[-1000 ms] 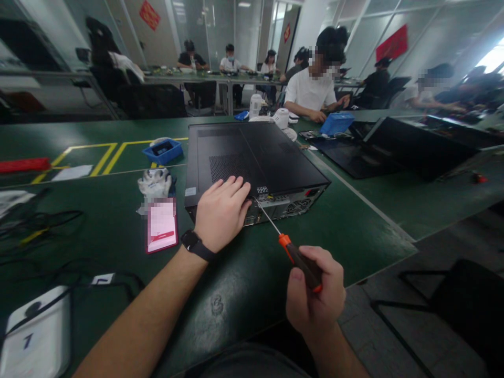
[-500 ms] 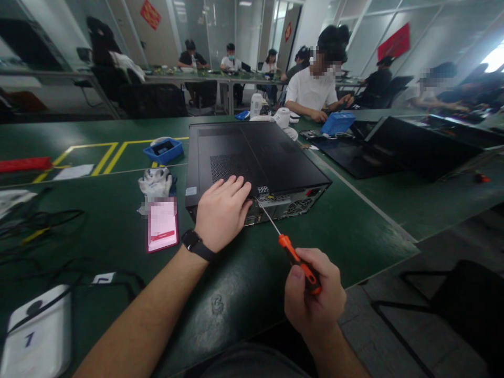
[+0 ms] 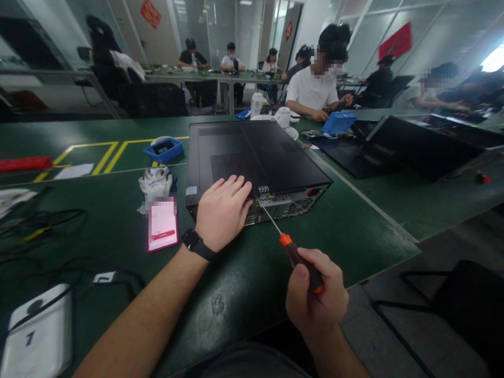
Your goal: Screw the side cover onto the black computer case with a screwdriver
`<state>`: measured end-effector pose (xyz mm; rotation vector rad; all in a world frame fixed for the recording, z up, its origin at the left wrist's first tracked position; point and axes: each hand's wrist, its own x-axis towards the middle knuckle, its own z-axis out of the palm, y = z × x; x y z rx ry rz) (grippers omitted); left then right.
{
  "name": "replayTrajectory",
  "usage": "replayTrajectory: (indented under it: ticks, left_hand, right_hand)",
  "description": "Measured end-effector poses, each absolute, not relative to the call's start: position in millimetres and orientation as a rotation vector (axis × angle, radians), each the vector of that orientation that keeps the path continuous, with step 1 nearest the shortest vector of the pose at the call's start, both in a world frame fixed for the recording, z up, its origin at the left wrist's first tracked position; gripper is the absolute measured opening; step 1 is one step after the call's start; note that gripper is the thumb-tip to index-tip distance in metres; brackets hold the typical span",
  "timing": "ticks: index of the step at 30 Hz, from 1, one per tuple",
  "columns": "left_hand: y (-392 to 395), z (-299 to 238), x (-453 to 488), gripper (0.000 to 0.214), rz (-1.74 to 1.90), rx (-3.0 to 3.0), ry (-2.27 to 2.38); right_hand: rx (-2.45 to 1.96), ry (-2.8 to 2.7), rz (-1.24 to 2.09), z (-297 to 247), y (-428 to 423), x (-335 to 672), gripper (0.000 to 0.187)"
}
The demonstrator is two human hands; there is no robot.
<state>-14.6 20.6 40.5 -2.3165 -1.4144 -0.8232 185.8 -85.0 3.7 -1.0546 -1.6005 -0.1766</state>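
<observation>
A black desktop computer case (image 3: pixel 252 157) lies flat on the green table (image 3: pixel 98 231), its rear panel facing me. My left hand (image 3: pixel 222 212) rests palm down on the case's near top edge, fingers together and stretched out. My right hand (image 3: pixel 315 296) is closed around the black and orange handle of a screwdriver (image 3: pixel 293 252). The screwdriver's thin shaft points up and left, and its tip touches the rear panel just right of my left hand. A dark watch sits on my left wrist.
A pink phone (image 3: pixel 163 224) and a crumpled glove (image 3: pixel 155 182) lie left of the case. Behind them sits a blue tray (image 3: pixel 163 149). Cables and a white device (image 3: pixel 35 336) are at near left. A person in white (image 3: pixel 313 89) works across the table; other people sit beyond.
My right hand has shifted its grip slightly on the screwdriver handle, as if turning it. The tip stays at the rear panel. My left hand has not moved.
</observation>
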Motion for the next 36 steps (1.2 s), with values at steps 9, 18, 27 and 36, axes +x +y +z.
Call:
replayTrajectory:
  ticks: [9,18,27,36]
  left_hand:
    - [19.8,41.3,-14.7,0.035,-0.827,-2.320,-1.417]
    - [20.3,40.7,-14.5,0.035,-0.835,-2.320,-1.410]
    - [20.0,41.7,-14.7,0.034,-0.833,-2.316,-1.402]
    - [20.1,41.6,-14.0,0.034,-0.830,-2.307,-1.403]
  right_hand:
    - [-0.988,-1.626,-0.128,5.5,-84.6,185.7,0.032]
    - [-1.082,-1.583,-0.103,1.7,-86.3,187.3,0.028]
    - [-1.083,-1.546,-0.138,1.7,-84.1,184.8,0.029]
    - [-1.017,-1.602,-0.168,6.4,-82.9,185.8,0.029]
